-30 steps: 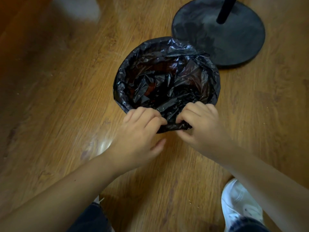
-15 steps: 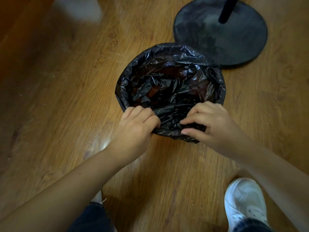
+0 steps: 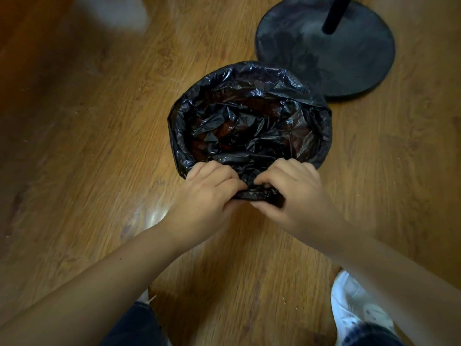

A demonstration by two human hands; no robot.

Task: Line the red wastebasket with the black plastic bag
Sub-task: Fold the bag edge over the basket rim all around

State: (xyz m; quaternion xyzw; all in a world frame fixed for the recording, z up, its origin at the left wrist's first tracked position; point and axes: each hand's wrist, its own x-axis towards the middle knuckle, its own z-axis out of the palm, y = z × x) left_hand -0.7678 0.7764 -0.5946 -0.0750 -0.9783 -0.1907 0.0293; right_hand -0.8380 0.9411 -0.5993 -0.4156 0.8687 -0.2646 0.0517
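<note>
The black plastic bag (image 3: 249, 103) sits inside the round wastebasket, folded over its rim all the way round and crumpled inside. The red wastebasket (image 3: 225, 129) shows only as dark red patches through the thin plastic. My left hand (image 3: 207, 196) and my right hand (image 3: 294, 193) meet at the near rim, side by side. Both are closed on a bunched fold of the bag's edge, which sticks out between them below the rim.
The basket stands on a wooden floor (image 3: 87, 158). A round black stand base (image 3: 349, 58) with an upright pole (image 3: 334, 13) sits just behind it at the right, touching or nearly so. My white shoe (image 3: 354, 310) is at the lower right.
My hands, which had drawn apart along the near rim, have come back together and gathered the bag's edge into a bunch between them.
</note>
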